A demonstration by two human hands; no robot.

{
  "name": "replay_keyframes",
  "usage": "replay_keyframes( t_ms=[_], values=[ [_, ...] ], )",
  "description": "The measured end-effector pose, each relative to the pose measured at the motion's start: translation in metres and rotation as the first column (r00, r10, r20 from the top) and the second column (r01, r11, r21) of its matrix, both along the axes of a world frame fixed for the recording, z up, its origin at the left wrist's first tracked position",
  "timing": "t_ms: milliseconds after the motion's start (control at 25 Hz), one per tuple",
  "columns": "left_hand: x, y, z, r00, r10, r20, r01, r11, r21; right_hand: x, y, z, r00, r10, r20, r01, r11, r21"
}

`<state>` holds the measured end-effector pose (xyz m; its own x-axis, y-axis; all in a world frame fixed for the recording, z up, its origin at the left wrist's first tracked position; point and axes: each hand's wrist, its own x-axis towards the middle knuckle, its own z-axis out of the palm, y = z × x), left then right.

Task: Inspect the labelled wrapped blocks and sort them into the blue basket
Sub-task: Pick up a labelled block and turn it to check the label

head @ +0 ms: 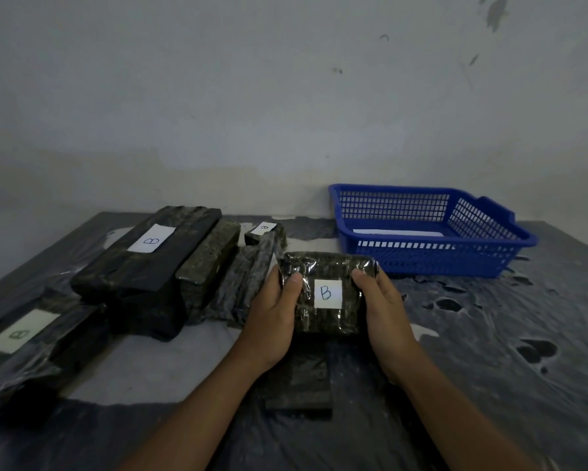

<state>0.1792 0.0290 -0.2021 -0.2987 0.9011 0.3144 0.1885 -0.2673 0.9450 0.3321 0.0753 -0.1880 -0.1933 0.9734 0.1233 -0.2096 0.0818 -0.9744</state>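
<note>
A dark plastic-wrapped block (326,266) with a white label marked B is lifted above the table at centre. My left hand (273,321) grips its left side, thumb on top. My right hand (384,311) grips its right side, thumb on top as well. The blue basket (431,260) stands at the back right by the wall, with a white sheet lying in its bottom. Another dark block (297,385) lies on the table under my wrists.
A pile of wrapped blocks fills the left: a long one labelled B (150,253), a small labelled one (263,231) behind, and a flat labelled one (24,338) at the far left edge. Crinkled dark plastic (489,334) covers the table.
</note>
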Motion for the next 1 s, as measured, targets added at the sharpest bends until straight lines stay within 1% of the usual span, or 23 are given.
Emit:
replay_keyframes(
  t_ms=[80, 160, 280, 480, 640, 720, 880, 1000],
  values=[
    [0.0001, 0.0002, 0.0008, 1.000, -0.017, 0.005, 0.017, 1.000, 0.004, -0.0002, -0.0006, 0.0006, 1.000, 0.001, -0.017, -0.001, 1.000, 0.000],
    [-0.0010, 0.0008, 0.0007, 0.998, -0.052, 0.044, 0.051, 0.999, 0.012, -0.0008, -0.0015, 0.0007, 1.000, 0.008, -0.029, -0.008, 1.000, 0.006],
    [-0.0021, 0.0013, -0.0004, 0.992, -0.086, 0.089, 0.084, 0.996, 0.030, -0.0010, -0.0042, -0.0005, 1.000, 0.000, 0.012, 0.000, 0.999, 0.043],
    [0.0010, 0.0044, -0.0020, 0.999, 0.032, -0.016, -0.032, 0.999, 0.014, -0.0018, -0.0046, -0.0010, 1.000, -0.022, 0.016, 0.021, 0.996, 0.092],
    [0.0014, 0.0028, -0.0001, 1.000, 0.014, 0.023, -0.015, 1.000, 0.018, -0.0029, -0.0050, -0.0027, 1.000, -0.012, 0.011, 0.011, 0.996, 0.094],
    [0.0020, 0.0014, 0.0006, 0.999, -0.010, 0.033, 0.009, 1.000, 0.024, -0.0032, -0.0061, -0.0021, 0.999, -0.001, 0.038, -0.003, 0.993, 0.115],
    [0.0036, 0.0011, 0.0010, 0.999, 0.023, -0.047, -0.021, 0.999, 0.038, -0.0026, -0.0059, -0.0030, 0.998, -0.005, 0.066, -0.005, 0.989, 0.151],
    [0.0024, 0.0009, 0.0019, 0.998, 0.032, -0.055, -0.030, 0.999, 0.039, -0.0018, -0.0044, -0.0030, 0.999, 0.031, 0.044, -0.037, 0.991, 0.126]
  ],
)
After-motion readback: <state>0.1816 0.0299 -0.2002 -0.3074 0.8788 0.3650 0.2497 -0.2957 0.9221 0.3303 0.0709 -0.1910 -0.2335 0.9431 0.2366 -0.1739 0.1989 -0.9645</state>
